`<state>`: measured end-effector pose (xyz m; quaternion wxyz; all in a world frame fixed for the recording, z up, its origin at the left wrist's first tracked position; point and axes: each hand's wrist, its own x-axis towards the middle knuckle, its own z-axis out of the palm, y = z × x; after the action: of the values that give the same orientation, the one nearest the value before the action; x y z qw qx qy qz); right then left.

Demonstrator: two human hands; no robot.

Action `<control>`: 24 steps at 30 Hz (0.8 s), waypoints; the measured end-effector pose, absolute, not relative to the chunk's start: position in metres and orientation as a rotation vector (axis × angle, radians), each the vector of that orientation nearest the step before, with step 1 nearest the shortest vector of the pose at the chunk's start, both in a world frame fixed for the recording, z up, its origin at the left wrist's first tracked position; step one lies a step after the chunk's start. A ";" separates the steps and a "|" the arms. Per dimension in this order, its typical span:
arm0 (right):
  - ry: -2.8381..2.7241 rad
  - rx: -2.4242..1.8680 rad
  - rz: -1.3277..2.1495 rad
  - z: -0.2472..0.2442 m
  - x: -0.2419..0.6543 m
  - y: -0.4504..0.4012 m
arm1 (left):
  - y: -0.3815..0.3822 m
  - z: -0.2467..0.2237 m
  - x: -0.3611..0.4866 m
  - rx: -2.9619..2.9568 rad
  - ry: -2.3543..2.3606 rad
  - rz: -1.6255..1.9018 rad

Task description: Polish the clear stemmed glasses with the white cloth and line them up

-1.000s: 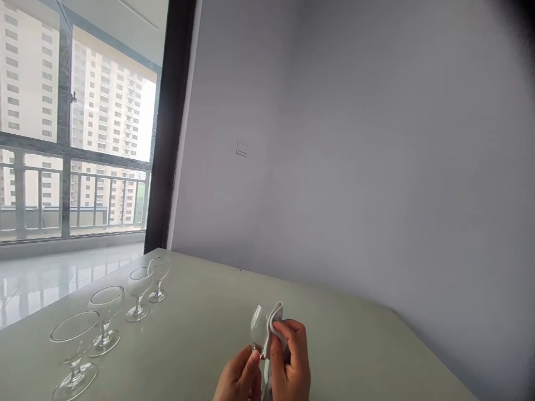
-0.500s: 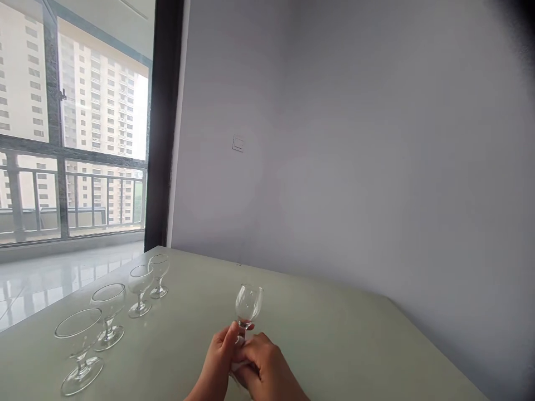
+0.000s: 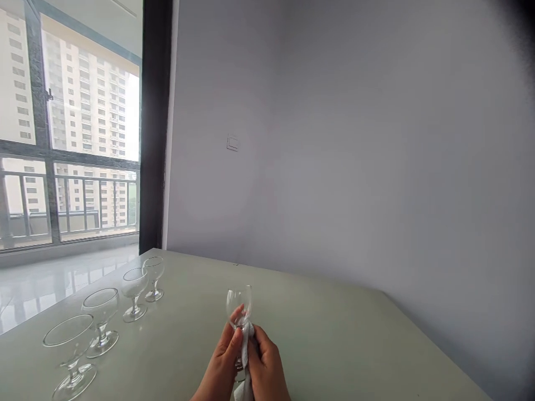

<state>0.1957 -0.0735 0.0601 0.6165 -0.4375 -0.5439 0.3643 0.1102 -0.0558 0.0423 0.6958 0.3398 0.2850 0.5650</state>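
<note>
A clear stemmed glass (image 3: 239, 299) is held upright above the table, near the bottom middle of the view. My left hand (image 3: 223, 356) wraps round the lower bowl and stem from the left, with a fingertip showing through the glass. On the other side, my right hand (image 3: 267, 359) is closed on a pale grey-white cloth (image 3: 246, 356), pressing it against the glass. The cloth hangs down between my hands. Part of the glass's foot shows below my left hand; the rest is covered by fingers and cloth.
Several similar stemmed glasses stand upright in a row along the table's left side, the nearest glass (image 3: 74, 356) close to the front. The pale green table (image 3: 334, 328) meets a grey wall (image 3: 355, 167). A window (image 3: 75, 139) is at left.
My right hand has shifted up from the foot to the stem and lower bowl, bringing the cloth into clearer sight. My left hand has moved higher round the bowl. The view has turned slightly right.
</note>
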 end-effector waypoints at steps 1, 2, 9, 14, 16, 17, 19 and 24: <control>-1.292 -1.013 0.881 0.060 0.197 -0.073 | -0.056 0.043 0.109 0.785 0.662 1.273; -1.335 -1.006 0.940 0.062 0.199 -0.073 | -0.055 0.043 0.107 0.812 0.691 1.287; -1.553 -0.987 1.094 0.059 0.211 -0.064 | -0.043 0.047 0.098 0.976 0.866 1.319; -1.691 -1.206 0.523 0.052 0.211 -0.067 | -0.034 0.045 0.093 0.841 0.867 1.292; -1.686 -1.211 0.516 0.057 0.213 -0.069 | -0.030 0.047 0.089 0.786 0.860 1.291; -1.648 -1.219 0.545 0.060 0.214 -0.070 | -0.029 0.049 0.088 0.761 0.857 1.287; -1.609 -1.198 0.521 0.062 0.215 -0.070 | -0.027 0.052 0.085 0.726 0.837 1.274; -2.032 -0.939 -0.033 0.042 0.206 -0.067 | -0.033 0.053 0.087 0.568 0.741 1.185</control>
<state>0.2064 -0.0666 0.0418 0.4363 -0.3774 -0.8167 -0.0132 0.0865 -0.0334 0.0527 0.7288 0.2578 0.3362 0.5380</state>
